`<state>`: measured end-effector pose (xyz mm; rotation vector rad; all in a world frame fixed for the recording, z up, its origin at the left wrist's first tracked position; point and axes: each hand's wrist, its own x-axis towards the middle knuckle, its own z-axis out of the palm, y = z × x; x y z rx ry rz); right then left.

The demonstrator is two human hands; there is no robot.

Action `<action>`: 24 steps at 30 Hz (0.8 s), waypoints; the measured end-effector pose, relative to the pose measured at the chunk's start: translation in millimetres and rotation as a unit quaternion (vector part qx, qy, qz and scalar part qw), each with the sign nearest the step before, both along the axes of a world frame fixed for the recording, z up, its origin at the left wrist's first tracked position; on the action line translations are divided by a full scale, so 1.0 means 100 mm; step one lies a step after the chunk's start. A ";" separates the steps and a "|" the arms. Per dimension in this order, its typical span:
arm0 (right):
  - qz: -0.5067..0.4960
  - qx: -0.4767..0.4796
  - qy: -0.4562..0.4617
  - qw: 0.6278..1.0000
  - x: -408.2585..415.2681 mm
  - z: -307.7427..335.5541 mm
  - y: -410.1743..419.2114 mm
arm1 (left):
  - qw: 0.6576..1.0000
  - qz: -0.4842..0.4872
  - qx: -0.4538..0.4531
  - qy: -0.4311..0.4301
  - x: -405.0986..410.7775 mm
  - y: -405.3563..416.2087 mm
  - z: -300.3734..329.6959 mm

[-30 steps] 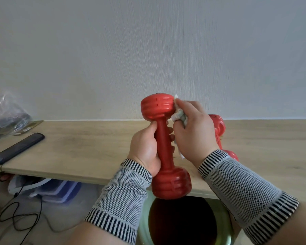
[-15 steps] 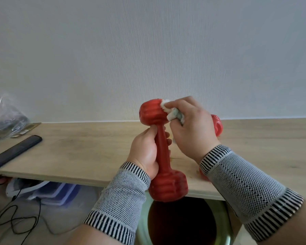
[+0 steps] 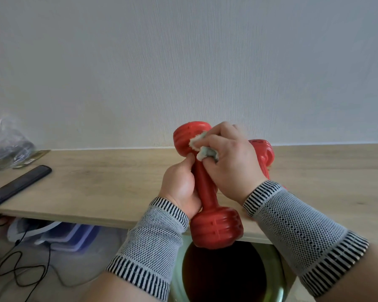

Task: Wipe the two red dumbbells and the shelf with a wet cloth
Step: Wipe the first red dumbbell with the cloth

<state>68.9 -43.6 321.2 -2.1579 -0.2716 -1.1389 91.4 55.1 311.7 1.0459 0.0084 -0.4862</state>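
My left hand point(image 3: 179, 186) grips the handle of a red dumbbell point(image 3: 214, 227), held nearly upright over the front edge of the light wooden shelf point(image 3: 109, 182). My right hand point(image 3: 229, 164) presses a small pale cloth point(image 3: 203, 147) against the dumbbell's upper head. The second red dumbbell point(image 3: 262, 153) lies on the shelf behind my right hand, mostly hidden by it.
A dark remote-like bar point(image 3: 20, 185) lies at the shelf's left end, beside a crumpled plastic bag point(image 3: 4, 147). Below the shelf are a round green-rimmed bin point(image 3: 277, 277), stacked trays point(image 3: 70, 236) and a black cable point(image 3: 20, 269) on the floor. A white wall rises behind.
My right hand with the cloth has slid from the right side of the upper head across its front and down toward the handle. The dumbbell has tilted slightly.
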 end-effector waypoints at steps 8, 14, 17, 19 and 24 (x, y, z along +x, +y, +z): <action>-0.032 0.123 0.105 0.986 0.03 -0.04 -0.11 | 1.000 -0.021 -0.003 0.012 0.00 0.03 0.06; -0.040 0.206 0.146 0.967 0.07 0.00 -0.16 | 0.999 -0.031 -0.007 -0.002 0.00 0.04 0.08; -0.032 0.143 0.076 0.986 0.02 0.08 -0.12 | 0.999 -0.028 0.025 -0.035 0.03 0.07 0.07; -0.013 0.121 0.045 0.992 -0.01 0.11 -0.11 | 0.997 -0.040 0.042 -0.051 0.03 0.10 0.10; 0.019 0.182 0.052 0.982 -0.05 0.18 -0.14 | 0.976 -0.004 0.151 -0.157 0.00 0.14 0.23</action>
